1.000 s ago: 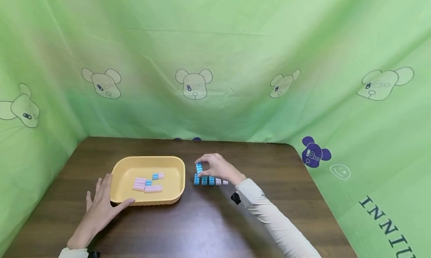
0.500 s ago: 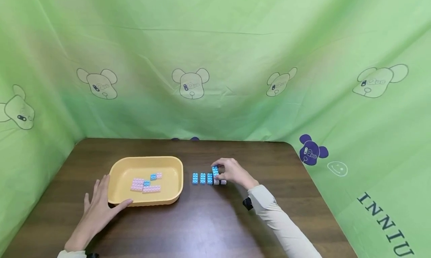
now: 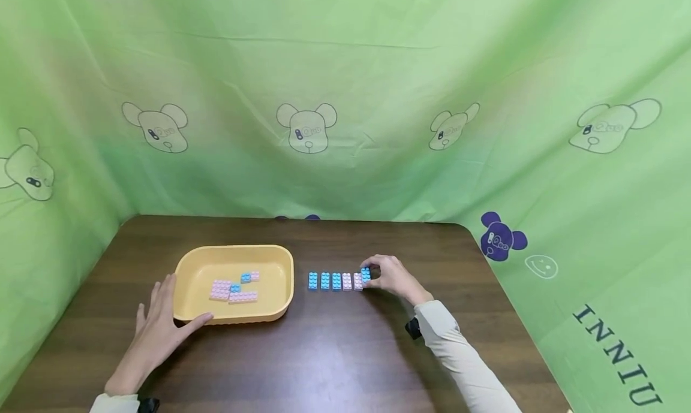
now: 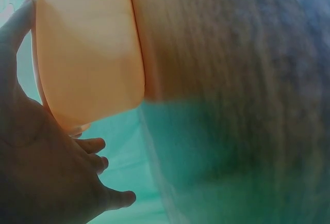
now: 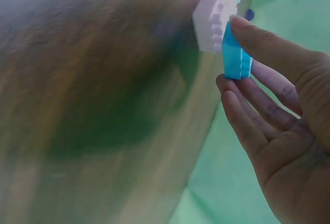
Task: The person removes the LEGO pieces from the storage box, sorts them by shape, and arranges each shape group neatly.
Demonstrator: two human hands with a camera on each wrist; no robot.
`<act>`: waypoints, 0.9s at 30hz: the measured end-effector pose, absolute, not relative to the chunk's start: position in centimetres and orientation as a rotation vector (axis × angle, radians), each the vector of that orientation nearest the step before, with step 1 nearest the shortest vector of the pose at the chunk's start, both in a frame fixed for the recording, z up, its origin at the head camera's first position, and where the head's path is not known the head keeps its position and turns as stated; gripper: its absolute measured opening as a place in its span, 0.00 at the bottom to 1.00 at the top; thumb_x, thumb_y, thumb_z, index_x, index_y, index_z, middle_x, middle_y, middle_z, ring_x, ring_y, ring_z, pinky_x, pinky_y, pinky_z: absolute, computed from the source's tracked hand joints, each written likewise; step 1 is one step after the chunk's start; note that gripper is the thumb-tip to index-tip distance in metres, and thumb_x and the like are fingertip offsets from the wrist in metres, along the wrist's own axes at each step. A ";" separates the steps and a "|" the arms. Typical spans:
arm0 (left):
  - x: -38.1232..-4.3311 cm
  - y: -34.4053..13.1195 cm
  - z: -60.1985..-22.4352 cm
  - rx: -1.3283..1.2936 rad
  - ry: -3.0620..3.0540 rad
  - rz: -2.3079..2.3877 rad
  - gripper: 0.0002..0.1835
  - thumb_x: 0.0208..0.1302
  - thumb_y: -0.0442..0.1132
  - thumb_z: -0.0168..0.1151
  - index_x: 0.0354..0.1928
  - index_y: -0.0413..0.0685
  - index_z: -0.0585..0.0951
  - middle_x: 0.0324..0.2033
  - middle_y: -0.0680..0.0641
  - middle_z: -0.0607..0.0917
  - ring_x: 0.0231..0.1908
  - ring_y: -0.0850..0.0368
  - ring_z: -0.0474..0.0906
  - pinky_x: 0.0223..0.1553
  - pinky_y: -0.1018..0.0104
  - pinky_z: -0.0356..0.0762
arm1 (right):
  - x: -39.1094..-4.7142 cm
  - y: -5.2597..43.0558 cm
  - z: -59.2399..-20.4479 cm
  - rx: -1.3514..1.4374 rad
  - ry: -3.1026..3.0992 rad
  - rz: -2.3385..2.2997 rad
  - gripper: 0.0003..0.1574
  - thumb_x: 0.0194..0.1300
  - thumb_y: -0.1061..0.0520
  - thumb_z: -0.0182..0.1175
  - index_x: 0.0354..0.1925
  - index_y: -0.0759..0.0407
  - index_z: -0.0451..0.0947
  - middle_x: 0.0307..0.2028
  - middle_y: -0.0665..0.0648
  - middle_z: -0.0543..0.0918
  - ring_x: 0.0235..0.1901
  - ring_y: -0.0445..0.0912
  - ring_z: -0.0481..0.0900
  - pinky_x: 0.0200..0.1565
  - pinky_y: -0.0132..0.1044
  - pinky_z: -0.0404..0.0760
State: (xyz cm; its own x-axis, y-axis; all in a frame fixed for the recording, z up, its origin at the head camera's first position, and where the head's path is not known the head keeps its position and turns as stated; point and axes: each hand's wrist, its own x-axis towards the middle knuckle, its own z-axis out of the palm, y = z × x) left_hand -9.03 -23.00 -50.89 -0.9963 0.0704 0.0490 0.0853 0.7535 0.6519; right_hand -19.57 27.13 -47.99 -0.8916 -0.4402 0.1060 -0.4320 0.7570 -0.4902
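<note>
A blue toy brick is pinched by my right hand between thumb and fingers, at the right end of a row of bricks. The right wrist view shows the same blue brick close beside a pink brick. In the row, blue bricks stand on the left and two pink bricks on the right. My left hand rests with spread, mostly straight fingers against the left end of a yellow tray, its thumb at the front rim.
Inside the tray lie several pink bricks and blue bricks. The dark wooden table ends at the back and right against a green printed curtain.
My right hand has carried the blue brick rightward along the row, from above its left end to its right end, and lower. The left hand stays at the tray.
</note>
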 end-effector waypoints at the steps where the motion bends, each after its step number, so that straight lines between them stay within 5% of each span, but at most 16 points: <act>1: -9.0 -23.1 -50.9 -0.128 -2.920 -1.085 0.67 0.67 0.66 0.68 0.84 0.38 0.33 0.82 0.28 0.38 0.80 0.27 0.27 0.70 0.21 0.21 | -19.6 27.2 -48.1 -0.718 2.934 -0.808 0.22 0.52 0.63 0.83 0.45 0.64 0.87 0.43 0.59 0.90 0.43 0.51 0.88 0.47 0.46 0.87; 9: -8.6 -23.5 -51.0 -0.122 -2.918 -1.082 0.67 0.68 0.65 0.68 0.84 0.38 0.33 0.82 0.27 0.37 0.80 0.26 0.27 0.70 0.20 0.23 | -19.6 27.6 -49.5 -0.674 2.910 -0.833 0.22 0.52 0.62 0.83 0.45 0.65 0.88 0.41 0.58 0.90 0.40 0.48 0.86 0.44 0.41 0.86; 27: -9.2 -23.0 -50.6 -0.120 -2.929 -1.110 0.67 0.67 0.66 0.68 0.84 0.38 0.33 0.82 0.27 0.37 0.80 0.26 0.28 0.70 0.18 0.25 | -18.8 28.4 -49.0 -0.607 2.950 -0.731 0.30 0.52 0.55 0.85 0.53 0.62 0.88 0.47 0.59 0.90 0.47 0.52 0.87 0.51 0.51 0.86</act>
State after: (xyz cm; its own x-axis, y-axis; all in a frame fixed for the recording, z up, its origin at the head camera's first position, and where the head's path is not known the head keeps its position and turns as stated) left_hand -9.17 -22.96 -50.63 -0.9970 0.0689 0.0339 0.0741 0.7461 0.6617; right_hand -18.76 28.38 -48.97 -0.9224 -0.3827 0.0525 -0.3629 0.8120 -0.4571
